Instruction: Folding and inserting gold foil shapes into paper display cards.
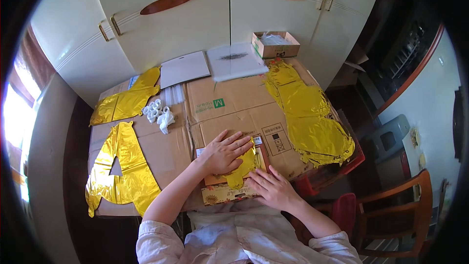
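A small folded piece of gold foil [239,170] lies in front of me at the table's near edge. My left hand [225,154] rests flat across its upper left part, fingers stretched out and pointing up to the right. With fingers extended, my right hand [272,188] touches the foil's lower right side. Beneath the foil is an orange-brown flat sheet or card, mostly covered. Under that sits a pale printed box [227,195] with a floral pattern. Parts of the foil are hidden under my left palm.
Gold foil balloons lie flat around: an A-shaped one [139,166], one at back left [124,101], a pile at right [315,122]. White ribbon coils [156,114], clear strips [173,95], a white board [184,70], clear plastic sleeves [234,63] and an open box [278,49] share the cardboard-covered table.
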`<state>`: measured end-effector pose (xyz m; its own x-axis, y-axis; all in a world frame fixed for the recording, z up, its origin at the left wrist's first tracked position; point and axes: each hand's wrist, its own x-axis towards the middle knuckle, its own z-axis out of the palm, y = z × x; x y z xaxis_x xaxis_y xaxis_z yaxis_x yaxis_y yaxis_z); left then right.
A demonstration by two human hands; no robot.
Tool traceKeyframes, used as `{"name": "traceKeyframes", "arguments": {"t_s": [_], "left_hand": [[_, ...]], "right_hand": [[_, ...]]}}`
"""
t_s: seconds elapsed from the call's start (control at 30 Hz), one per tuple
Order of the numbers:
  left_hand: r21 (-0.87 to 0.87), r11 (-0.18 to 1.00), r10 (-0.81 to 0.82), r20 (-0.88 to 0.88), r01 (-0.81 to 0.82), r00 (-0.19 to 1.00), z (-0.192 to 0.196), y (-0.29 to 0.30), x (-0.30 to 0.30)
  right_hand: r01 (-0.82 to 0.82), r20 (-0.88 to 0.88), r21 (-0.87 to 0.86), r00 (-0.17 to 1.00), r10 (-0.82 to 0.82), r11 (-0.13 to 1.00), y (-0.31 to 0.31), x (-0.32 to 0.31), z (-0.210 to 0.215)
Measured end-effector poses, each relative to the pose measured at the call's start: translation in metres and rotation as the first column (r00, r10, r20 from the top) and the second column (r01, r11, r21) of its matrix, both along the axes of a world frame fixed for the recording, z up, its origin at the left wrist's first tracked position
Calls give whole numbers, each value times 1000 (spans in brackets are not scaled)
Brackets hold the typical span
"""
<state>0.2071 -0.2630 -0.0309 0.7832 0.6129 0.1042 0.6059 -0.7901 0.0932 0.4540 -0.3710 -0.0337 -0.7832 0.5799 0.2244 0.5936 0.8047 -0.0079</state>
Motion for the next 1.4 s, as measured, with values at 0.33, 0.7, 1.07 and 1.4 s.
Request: {"name": "traceKeyframes", "arguments": {"t_s": [0.33,0.7,1.07,1.4], "left_hand": [[17,999,30,-10,-30,999,-1,-1,1],[55,998,4,-23,-3,1000,3,-3,3],[59,998,11,-18,-10,1000,2,-3,1],[20,999,31,-43,-31,999,-2,-1,1]], "right_hand": [[82,-313,-1,946,-78,997,43,-5,12],[113,-439,-125,885,-157,986,154,-8,-8],[131,-389,-205,899,-204,970,150,-10,-4],[148,-228,-252,952,-207,956,149,-5,-1]]}}
